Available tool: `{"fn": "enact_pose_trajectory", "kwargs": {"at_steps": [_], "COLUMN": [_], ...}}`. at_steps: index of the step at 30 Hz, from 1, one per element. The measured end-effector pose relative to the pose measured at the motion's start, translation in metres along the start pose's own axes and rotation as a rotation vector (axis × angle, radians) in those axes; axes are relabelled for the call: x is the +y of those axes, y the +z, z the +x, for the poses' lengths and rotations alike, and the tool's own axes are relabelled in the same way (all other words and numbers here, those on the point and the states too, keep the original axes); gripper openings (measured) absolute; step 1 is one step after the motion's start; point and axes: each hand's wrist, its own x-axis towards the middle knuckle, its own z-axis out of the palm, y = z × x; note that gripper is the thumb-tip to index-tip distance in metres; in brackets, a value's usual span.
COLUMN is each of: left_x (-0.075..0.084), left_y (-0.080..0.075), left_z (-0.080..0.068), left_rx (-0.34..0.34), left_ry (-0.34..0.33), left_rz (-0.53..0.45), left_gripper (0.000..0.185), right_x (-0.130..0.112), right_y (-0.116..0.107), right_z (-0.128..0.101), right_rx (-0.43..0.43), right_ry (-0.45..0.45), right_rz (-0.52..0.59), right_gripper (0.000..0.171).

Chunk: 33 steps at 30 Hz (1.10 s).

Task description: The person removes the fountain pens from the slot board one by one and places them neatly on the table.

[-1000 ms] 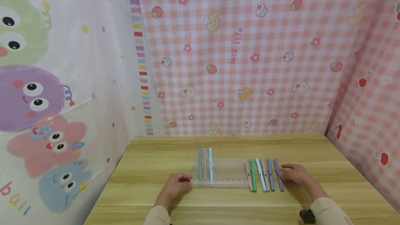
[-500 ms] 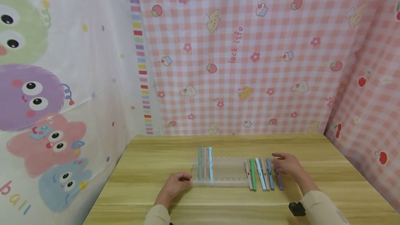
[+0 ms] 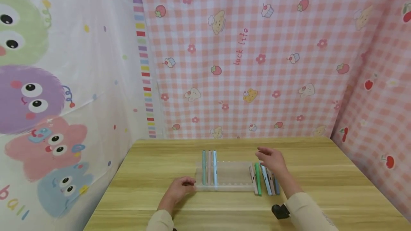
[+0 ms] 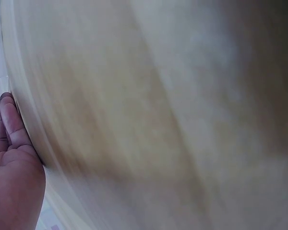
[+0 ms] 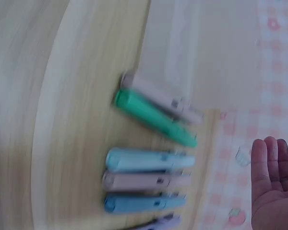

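A clear plastic pen rack (image 3: 236, 174) lies on the table, with three pens standing in its left part: a grey-green pen (image 3: 203, 167), a pinkish pen (image 3: 209, 168) and a light blue pen (image 3: 215, 168). My left hand (image 3: 178, 189) rests at the rack's left end, fingertips against it. To the right lie loose pens, among them a green pen (image 5: 153, 117), a pale blue pen (image 5: 146, 160) and a darker blue pen (image 5: 141, 203). Over their far ends hovers my right hand (image 3: 273, 159), fingers extended and holding nothing. It hides part of the row in the head view.
The wooden table (image 3: 144, 152) ends against a pink checked cloth (image 3: 250, 63) at the back. A white cartoon-print cloth (image 3: 80, 99) hangs on the left. Below the right wrist shows a black object (image 3: 280, 211). A purple pen (image 5: 165, 223) lies at the row's near end in the right wrist view.
My right hand has moved left from beside the purple pen to above the far ends of the other loose pens. My left hand has stayed at the rack's end.
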Motion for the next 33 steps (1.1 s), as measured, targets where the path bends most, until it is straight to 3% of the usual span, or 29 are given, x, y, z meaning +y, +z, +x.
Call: {"fn": "enact_pose_trajectory", "kwargs": {"at_steps": [7, 19, 25, 33], "left_x": [-0.001, -0.002, -0.001, 0.000], "left_y": [-0.002, -0.004, -0.004, -0.001], "left_z": [0.000, 0.000, 0.001, 0.000], "left_rx": [0.011, 0.016, 0.013, 0.000], "left_ry": [-0.011, -0.017, 0.003, -0.006], "left_rz": [-0.014, -0.010, -0.021, -0.023], "left_gripper": [0.019, 0.019, 0.019, 0.018], "right_x": [-0.008, -0.001, 0.006, 0.017], "right_y": [0.031, 0.100, 0.119, 0.138], "right_z": [-0.002, -0.017, -0.025, -0.026], "right_rx": [0.001, 0.006, -0.022, -0.011], "right_ry": [-0.055, -0.103, -0.127, -0.138], "right_rz": [0.054, 0.087, 0.040, 0.061], "right_gripper": [0.040, 0.027, 0.029, 0.031]}}
